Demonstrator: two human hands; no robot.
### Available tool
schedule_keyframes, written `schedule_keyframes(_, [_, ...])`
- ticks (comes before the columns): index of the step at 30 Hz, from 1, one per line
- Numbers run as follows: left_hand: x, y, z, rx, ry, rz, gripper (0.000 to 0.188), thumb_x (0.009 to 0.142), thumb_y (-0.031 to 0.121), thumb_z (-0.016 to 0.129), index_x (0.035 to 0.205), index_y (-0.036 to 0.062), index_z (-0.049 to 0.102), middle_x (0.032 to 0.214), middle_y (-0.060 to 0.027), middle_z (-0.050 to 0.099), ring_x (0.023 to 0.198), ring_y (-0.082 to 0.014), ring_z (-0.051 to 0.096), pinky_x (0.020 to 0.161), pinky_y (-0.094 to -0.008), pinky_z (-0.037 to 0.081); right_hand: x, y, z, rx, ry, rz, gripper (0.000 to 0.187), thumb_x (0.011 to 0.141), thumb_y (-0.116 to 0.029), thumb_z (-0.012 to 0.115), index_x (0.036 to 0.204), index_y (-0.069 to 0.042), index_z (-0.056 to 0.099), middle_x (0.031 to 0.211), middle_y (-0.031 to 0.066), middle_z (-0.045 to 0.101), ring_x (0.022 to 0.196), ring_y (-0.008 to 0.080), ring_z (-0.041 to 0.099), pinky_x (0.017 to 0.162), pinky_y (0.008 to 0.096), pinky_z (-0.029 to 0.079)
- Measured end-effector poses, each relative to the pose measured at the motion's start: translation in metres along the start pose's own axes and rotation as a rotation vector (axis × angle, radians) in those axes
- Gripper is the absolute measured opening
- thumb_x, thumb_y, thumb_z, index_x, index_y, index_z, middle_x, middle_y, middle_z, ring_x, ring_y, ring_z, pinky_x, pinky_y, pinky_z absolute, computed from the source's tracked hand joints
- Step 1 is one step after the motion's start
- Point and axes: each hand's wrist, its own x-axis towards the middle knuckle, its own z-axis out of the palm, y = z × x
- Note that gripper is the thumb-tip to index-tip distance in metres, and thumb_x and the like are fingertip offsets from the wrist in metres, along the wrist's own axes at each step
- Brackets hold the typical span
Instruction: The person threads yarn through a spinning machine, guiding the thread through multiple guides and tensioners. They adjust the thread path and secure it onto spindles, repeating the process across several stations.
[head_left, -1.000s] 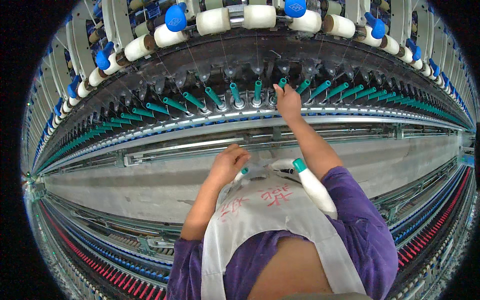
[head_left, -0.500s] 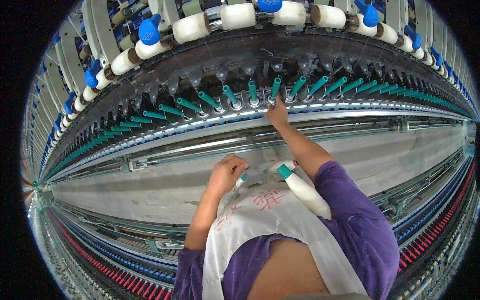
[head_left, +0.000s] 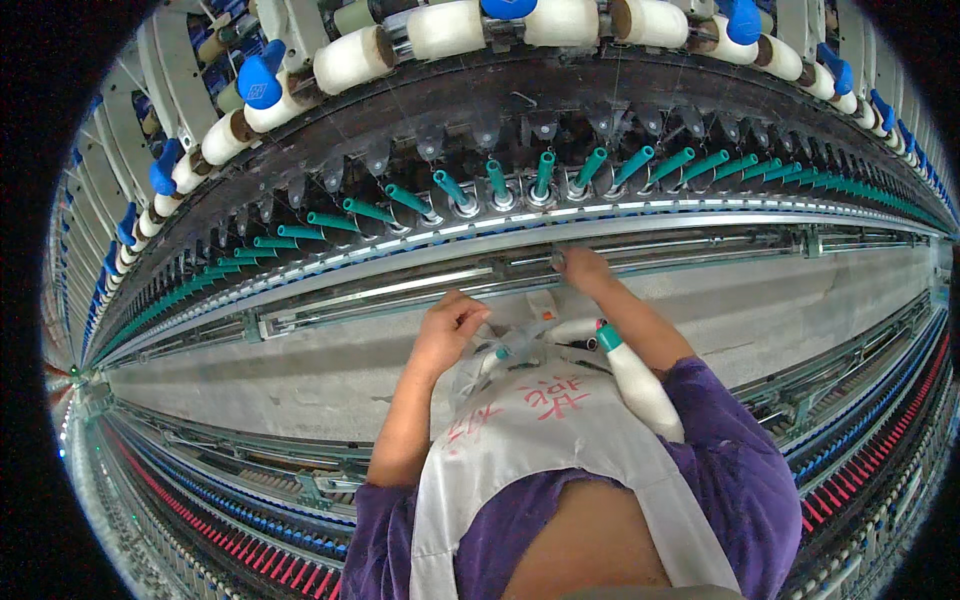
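Observation:
My right hand (head_left: 584, 272) is over the lower rails of a spinning frame, below its row of green bobbin tubes (head_left: 543, 176). Its fingers are closed; a small greyish bit shows at their tips, too small to name. My left hand (head_left: 450, 332) is held in front of the apron (head_left: 550, 420) with its fingers curled together; whatever they hold, if anything, is hidden. Between my hands, several things stick out at the apron's upper edge, with clear plastic around them. A bobbin wound with white yarn (head_left: 640, 392), green at its tip, leans against my right upper arm.
White rollers (head_left: 447, 32) and blue knobs (head_left: 262, 82) run along the top of the machine. A long metal rail (head_left: 640, 224) lies below the spindles. Behind me, another frame carries a row of pink tubes (head_left: 250, 553). A grey floor strip (head_left: 300, 370) lies between.
My right hand has come down from the base of a green tube toward my body. My left hand has risen slightly. The white yarn bobbin has shifted right, and the view has moved a little.

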Motion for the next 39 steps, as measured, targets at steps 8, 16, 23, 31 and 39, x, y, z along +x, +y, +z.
schedule_keyframes(8, [0.036, -0.019, 0.013, -0.075, 0.121, 0.030, 0.013, 0.091, 0.013, 0.073, 0.095, 0.0010, 0.070, 0.096, -0.0061, 0.060, 0.079, -0.0149, 0.057, 0.069, -0.0275, 0.047, 0.089, -0.015, 0.034, 1.136, 0.037, 0.460, 0.061, 0.090, -0.013, 0.060, 0.147, -0.010, 0.038, 0.080, 0.0213, 0.069, 0.072, 0.0418, 0.068, 0.067, 0.0550, 0.053])
schedule_keyframes(16, [0.093, -0.036, 0.031, -0.157, 0.166, 0.085, 0.015, 0.091, 0.016, 0.073, 0.097, 0.0028, 0.070, 0.097, -0.0091, 0.064, 0.080, -0.0177, 0.061, 0.072, -0.0283, 0.050, 0.062, 0.002, 0.042, -0.206, 0.014, 0.028, 0.060, 0.090, -0.018, 0.060, 0.148, -0.015, 0.045, 0.077, 0.0146, 0.071, 0.067, 0.0337, 0.070, 0.059, 0.0491, 0.054])
schedule_keyframes(23, [0.173, -0.035, 0.072, -0.094, 0.165, 0.187, 0.015, 0.091, 0.017, 0.074, 0.097, 0.0030, 0.070, 0.088, -0.0084, 0.068, 0.076, -0.0163, 0.062, 0.070, -0.0300, 0.051, 0.059, 0.011, 0.015, -0.196, -0.098, -0.016, 0.061, 0.096, -0.024, 0.055, 0.154, -0.025, 0.035, 0.079, 0.0164, 0.072, 0.071, 0.0350, 0.071, 0.064, 0.0478, 0.056])
schedule_keyframes(31, [0.207, -0.056, 0.125, -0.114, 0.147, -0.166, 0.021, 0.092, 0.023, 0.065, 0.095, 0.0043, 0.072, 0.080, -0.0153, 0.072, 0.074, -0.0269, 0.071, 0.069, -0.0376, 0.054, 0.042, 0.042, 0.020, 0.661, 0.141, 0.038, 0.034, 0.085, -0.022, 0.075, 0.118, -0.017, 0.070, 0.094, 0.0122, 0.073, 0.077, 0.0331, 0.069, 0.070, 0.0432, 0.055])
schedule_keyframes(39, [0.235, -0.060, 0.166, -0.829, 0.470, -0.625, 0.014, 0.089, 0.021, 0.073, 0.085, 0.0073, 0.071, 0.067, -0.0074, 0.064, 0.057, -0.0178, 0.059, 0.053, -0.0339, 0.046, 0.075, 0.030, 0.017, -0.243, 0.594, -0.211, 0.015, 0.078, -0.011, 0.067, 0.091, -0.015, 0.072, 0.074, 0.0090, 0.068, 0.070, 0.0270, 0.067, 0.069, 0.0424, 0.050])
